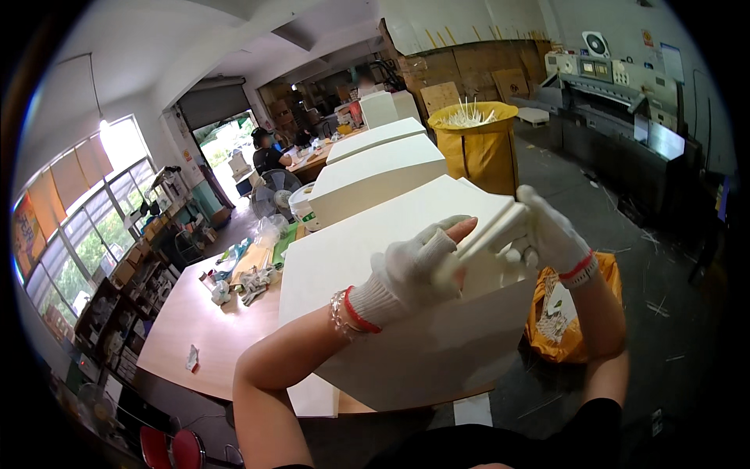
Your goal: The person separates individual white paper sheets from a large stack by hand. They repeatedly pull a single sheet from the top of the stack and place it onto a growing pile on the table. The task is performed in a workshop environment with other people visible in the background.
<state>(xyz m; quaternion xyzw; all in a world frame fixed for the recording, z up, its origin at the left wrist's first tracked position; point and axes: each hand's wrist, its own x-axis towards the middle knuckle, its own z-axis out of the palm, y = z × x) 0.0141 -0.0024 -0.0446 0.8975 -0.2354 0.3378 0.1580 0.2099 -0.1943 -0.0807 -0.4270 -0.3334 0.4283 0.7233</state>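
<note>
A tall stack of large white card sheets stands on the table in front of me. At its near right corner, a small bundle of white card pieces sticks up between my hands. My right hand, in a white knitted glove with a red cuff, is closed round the right side of the bundle. My left hand, gloved the same way with a bare thumb tip, is over the stack at the left of the bundle. Its fingers are blurred, so their grip is unclear. A clear beaded bracelet circles my left wrist.
More white stacks stand beyond mine. Crumpled gloves and scraps lie on the pale table. A yellow bag of white strips and an orange bag are at the right. Another person sits beyond a fan.
</note>
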